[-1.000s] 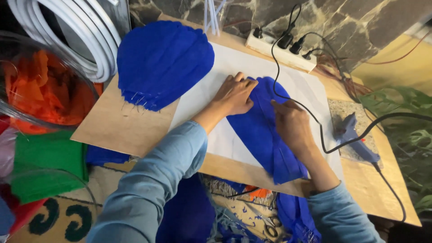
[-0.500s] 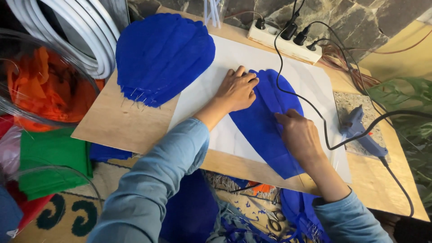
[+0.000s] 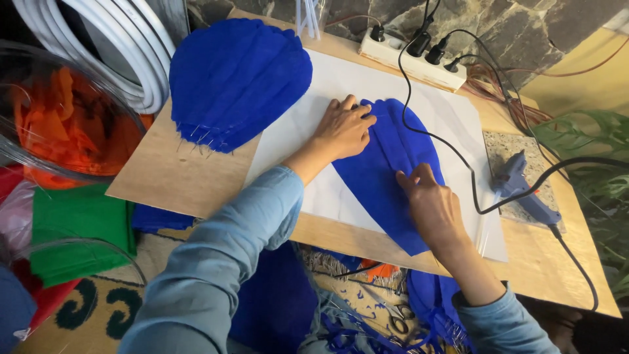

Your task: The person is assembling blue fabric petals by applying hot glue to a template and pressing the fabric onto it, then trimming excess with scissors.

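A single head-worn camera looks steeply down from above the person's shoulders, close over a wooden board (image 3: 196,183). The view faces forward toward a stone wall (image 3: 498,26) at the top edge. Both sleeved forearms enter from the bottom, the left hand (image 3: 342,128) and the right hand (image 3: 429,203) near the frame's centre. There is no second view to share the scene.
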